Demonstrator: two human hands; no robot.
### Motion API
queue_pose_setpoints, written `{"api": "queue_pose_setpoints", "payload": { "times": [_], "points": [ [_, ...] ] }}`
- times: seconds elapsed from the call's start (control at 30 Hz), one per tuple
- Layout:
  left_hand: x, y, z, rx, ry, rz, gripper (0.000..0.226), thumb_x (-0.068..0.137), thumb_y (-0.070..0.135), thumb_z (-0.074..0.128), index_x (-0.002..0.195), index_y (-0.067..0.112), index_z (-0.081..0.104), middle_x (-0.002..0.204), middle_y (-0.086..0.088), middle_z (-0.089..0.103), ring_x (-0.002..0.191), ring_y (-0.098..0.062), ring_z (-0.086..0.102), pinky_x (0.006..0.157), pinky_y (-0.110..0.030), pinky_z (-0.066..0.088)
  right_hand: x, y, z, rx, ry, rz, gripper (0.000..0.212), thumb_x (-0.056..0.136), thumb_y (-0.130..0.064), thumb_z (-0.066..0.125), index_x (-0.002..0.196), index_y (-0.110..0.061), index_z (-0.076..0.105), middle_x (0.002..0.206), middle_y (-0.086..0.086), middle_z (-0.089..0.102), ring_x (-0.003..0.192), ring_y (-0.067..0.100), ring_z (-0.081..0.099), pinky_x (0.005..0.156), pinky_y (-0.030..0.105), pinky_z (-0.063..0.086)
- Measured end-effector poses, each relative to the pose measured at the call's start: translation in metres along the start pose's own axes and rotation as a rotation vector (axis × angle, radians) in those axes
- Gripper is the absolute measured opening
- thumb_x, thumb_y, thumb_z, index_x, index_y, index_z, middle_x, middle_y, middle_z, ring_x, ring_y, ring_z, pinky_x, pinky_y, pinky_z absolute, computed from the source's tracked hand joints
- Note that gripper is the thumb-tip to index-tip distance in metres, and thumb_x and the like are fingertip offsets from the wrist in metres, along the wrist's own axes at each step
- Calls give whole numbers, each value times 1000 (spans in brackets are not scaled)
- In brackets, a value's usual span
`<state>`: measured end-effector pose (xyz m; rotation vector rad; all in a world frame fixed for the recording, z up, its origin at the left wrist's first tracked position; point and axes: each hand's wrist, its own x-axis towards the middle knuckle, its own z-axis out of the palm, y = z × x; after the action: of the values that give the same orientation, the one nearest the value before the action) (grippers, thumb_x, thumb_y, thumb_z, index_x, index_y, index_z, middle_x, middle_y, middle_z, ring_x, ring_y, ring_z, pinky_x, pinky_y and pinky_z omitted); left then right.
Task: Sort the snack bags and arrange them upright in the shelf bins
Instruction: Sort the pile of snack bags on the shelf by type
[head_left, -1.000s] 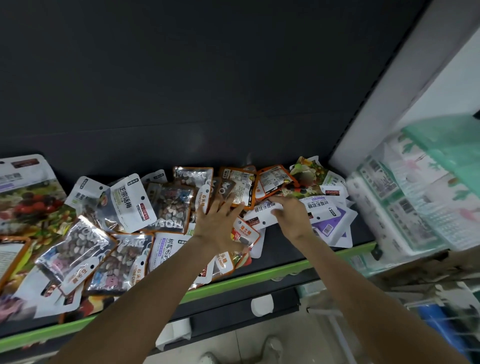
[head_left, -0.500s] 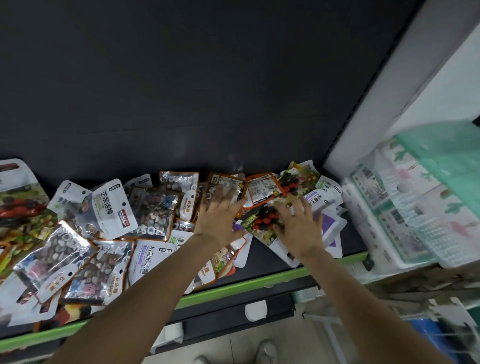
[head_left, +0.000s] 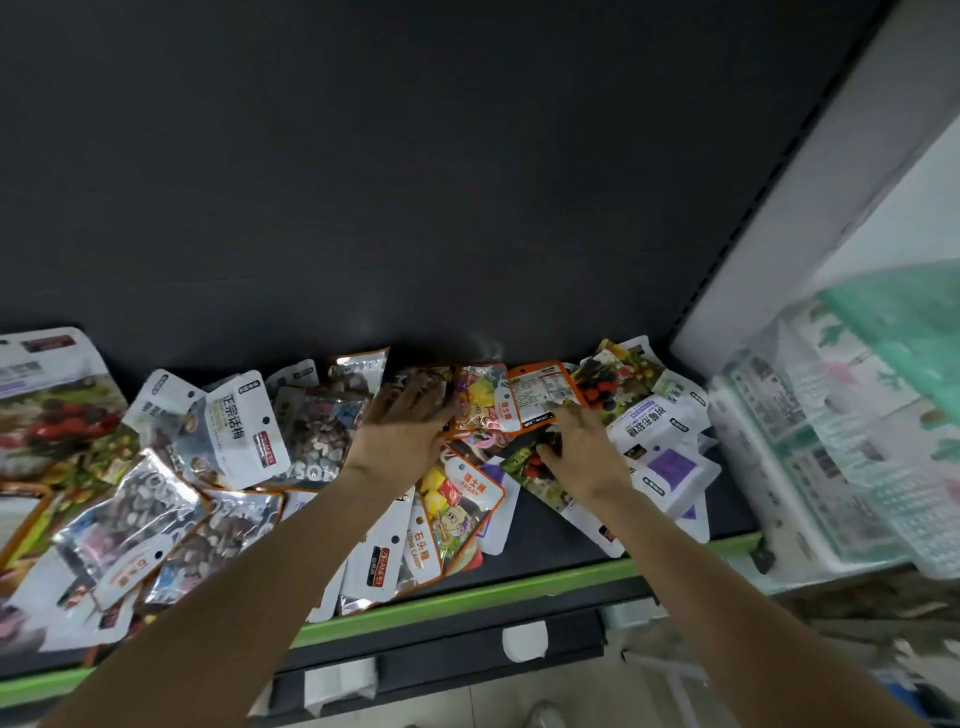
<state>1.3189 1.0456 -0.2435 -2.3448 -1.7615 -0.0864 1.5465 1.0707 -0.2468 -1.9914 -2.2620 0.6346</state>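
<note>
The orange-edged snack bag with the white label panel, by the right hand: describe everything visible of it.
The orange-edged snack bag is a flat, glossy plastic pouch with rounded corners. An orange border frames a white panel of small print too fine to read, with a dark strip along its lower edge. It lies tilted near the shelf's back wall, not upright. It overlaps a candy bag on its left and a fruit-print bag on its right. The right hand has fingertips at its lower edge.

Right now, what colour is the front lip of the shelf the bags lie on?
Bright green, a strip along the shelf's front lip; the head view shows it best.
</note>
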Motion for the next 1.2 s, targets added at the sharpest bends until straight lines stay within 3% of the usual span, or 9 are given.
{"api": "queue_pose_setpoints", "payload": {
  "times": [0.13,0.27,0.4,0.53,0.63,0.77,0.9,1.03,1.2],
  "points": [
    [-9,-15,1,10,-48,-13,63,67,48,75,125,28,61,134,-2,56,130,-31,47,103,-60,37,24,-20,10,156,-49,125,77,92,-38,56,151,-21,11,149,20,12,138,37,21,114,44,26],
    [-11,-27,1,10,-211,-94,78,76,68,58,144,46,26,156,4,24,145,-30,19,107,-65,26,34,-24,19,-6,-32,156,70,88,-52,55,146,-23,27,154,20,7,139,40,18,112,47,25],
    [-12,-20,6,-64,-224,-31,73,90,60,43,145,48,-4,158,8,-16,143,-27,-22,115,-59,-4,37,-26,12,-124,159,210,57,89,-60,47,125,-17,55,140,11,41,123,37,39,101,45,33],
    [-8,-11,8,-172,-233,-79,90,87,52,53,140,47,-20,149,11,-36,141,-24,-27,111,-55,-10,44,-30,13,-190,101,258,78,83,-63,55,140,-16,32,147,25,22,130,44,27,105,49,30],
    [0,-11,10,-194,-313,-146,93,87,55,53,146,40,-17,156,9,-22,143,-20,-22,115,-56,-1,47,-37,13,98,140,303,84,82,-43,68,146,-14,21,151,31,1,135,46,19,107,48,32],
    [7,-8,8,-239,-351,-194,85,85,55,55,150,38,2,159,9,-4,146,-19,-12,114,-59,5,52,-39,6,660,284,418,89,84,-1,67,151,-16,11,149,24,8,128,39,37,104,36,38],
    [14,2,1,-181,-276,-221,79,86,54,55,150,32,13,158,3,7,147,-23,-1,115,-52,8,50,-33,-3,728,255,404,80,83,-7,69,147,-8,21,139,24,43,125,38,47,100,38,41],
    [41,21,3,-66,-332,-73,71,96,43,47,152,21,10,160,-2,1,147,-21,-2,118,-41,-1,39,-19,-15,761,276,333,80,83,0,67,148,-11,20,131,18,54,123,34,50,100,37,41],
    [67,39,-1,-119,-300,-51,44,96,17,47,138,28,43,143,-2,46,133,-23,40,111,-38,26,31,6,-32,661,310,255,69,84,0,66,144,-11,33,114,12,65,109,28,60,89,29,41]
  ]
}}
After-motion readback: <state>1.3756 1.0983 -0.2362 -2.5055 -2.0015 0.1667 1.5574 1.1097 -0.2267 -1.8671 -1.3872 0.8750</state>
